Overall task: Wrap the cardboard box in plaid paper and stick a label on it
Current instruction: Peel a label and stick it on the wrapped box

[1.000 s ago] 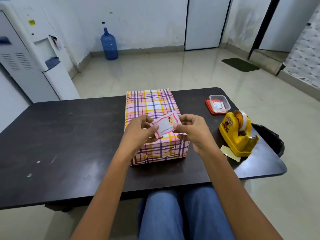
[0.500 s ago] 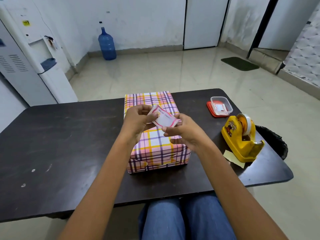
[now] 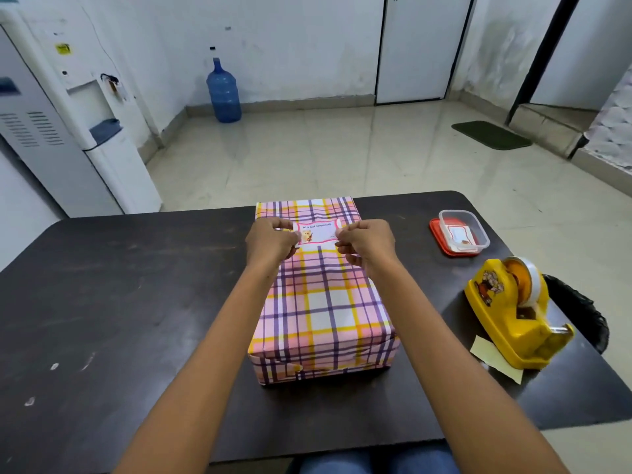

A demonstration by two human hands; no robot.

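Surface: one dark table (image 3: 136, 302) with rounded corners, spanning the lower half of the frame. Its top is scuffed, with small white marks (image 3: 54, 366) at lower left.

Items resting on it:
- Plaid-wrapped box (image 3: 325, 309), centre of frame, long side running away from the viewer.
- Red lid (image 3: 436, 234), right of centre near the far edge, with a clear plastic container (image 3: 478, 230) seated on it.
- Yellow tape dispenser (image 3: 506, 316), at the right edge of the table.
- Pale yellow paper scrap (image 3: 492, 357), partly under the dispenser's near end.

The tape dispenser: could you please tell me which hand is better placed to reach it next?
Probably the right hand: the tape dispenser stands to its right; the left hand must cross the box.
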